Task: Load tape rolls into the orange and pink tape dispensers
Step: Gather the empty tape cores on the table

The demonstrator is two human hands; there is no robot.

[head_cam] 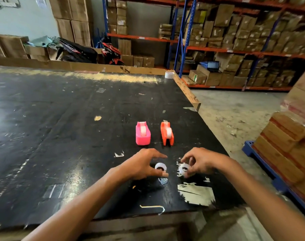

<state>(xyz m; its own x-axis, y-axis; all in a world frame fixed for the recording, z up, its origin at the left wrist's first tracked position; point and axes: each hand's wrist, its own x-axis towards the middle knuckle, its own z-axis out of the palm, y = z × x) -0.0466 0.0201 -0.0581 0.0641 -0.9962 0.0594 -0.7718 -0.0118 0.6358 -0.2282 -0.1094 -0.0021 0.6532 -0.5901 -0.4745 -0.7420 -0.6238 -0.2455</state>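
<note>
A pink tape dispenser [143, 133] and an orange tape dispenser [167, 133] stand side by side on the black table [61, 127], each with a clear tape roll inside it. Nearer me, two small white tape rolls lie on the table. My left hand [139, 166] arches over the left roll [160, 167], thumb and fingers around it; whether they touch it is unclear. My right hand [200, 162] pinches the right roll [184, 169] between thumb and fingers.
A larger tape roll [169, 74] sits at the table's far right corner. The table's right edge runs close to the dispensers. Stacked cartons on a blue pallet [287, 145] stand to the right; shelving with boxes fills the back.
</note>
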